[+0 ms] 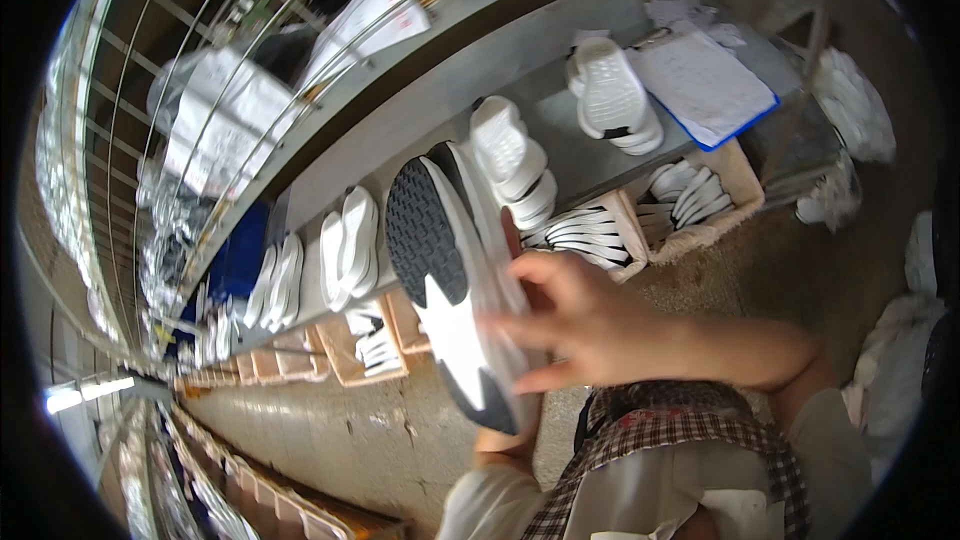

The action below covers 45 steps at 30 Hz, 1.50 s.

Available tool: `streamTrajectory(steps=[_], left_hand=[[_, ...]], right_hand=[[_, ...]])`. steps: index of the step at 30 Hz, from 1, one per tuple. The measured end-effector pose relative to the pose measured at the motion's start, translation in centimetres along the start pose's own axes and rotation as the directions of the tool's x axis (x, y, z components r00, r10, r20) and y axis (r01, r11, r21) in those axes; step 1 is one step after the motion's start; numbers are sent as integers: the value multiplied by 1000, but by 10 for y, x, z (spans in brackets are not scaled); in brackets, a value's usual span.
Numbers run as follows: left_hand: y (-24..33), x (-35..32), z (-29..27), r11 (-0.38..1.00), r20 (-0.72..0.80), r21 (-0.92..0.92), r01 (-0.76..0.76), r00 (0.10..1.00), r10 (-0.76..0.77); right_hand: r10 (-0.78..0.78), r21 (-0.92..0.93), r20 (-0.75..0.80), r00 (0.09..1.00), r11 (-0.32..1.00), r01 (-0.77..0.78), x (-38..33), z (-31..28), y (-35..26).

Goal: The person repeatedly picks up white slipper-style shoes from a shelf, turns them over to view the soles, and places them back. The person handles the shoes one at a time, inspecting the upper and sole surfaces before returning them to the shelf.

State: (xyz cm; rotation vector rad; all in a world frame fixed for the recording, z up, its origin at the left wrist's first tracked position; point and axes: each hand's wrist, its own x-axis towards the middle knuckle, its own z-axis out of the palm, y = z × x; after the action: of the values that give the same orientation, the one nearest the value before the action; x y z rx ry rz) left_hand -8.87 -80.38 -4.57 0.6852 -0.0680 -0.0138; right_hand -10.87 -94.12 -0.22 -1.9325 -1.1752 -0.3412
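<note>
In front of me a pair of shoe soles (438, 230) stands tilted, one against the other. The near sole has black patterned tread and a white middle; a second one shows behind its right edge. My left hand (508, 437) holds the pair from behind and below; the soles hide most of its fingers. Smeared by motion, my right hand (580, 318) reaches across from the right, its fingers bent against the right edge of the soles.
A grey shelf (560, 140) carries more white soles (615, 90) and a blue clipboard (705, 80) with paper. Below it hang cardboard bins (745, 180) with white-and-black soles. A wire rack (240, 50) with papers and plastic bags rises above. Plastic bags (855, 105) lie at right.
</note>
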Motion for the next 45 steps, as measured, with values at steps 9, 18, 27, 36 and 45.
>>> streamTrajectory(steps=[9,18,27,36,45], left_hand=[[127,-16,-72,984,-126,88,156,981,-145],[137,121,-60,910,-146,402,102,988,-46],[57,248,-59,698,-91,687,203,977,-194],[40,246,-135,811,-312,506,294,939,-146],[-32,164,-117,878,-62,412,243,969,-240]], right_hand=[[-122,-59,176,977,989,134,97,94,48],[479,546,236,846,654,-523,152,37,112],[692,619,358,627,327,-714,166,-40,191],[875,563,327,358,124,-817,188,-27,251],[749,723,461,477,-5,-691,145,1,254]])
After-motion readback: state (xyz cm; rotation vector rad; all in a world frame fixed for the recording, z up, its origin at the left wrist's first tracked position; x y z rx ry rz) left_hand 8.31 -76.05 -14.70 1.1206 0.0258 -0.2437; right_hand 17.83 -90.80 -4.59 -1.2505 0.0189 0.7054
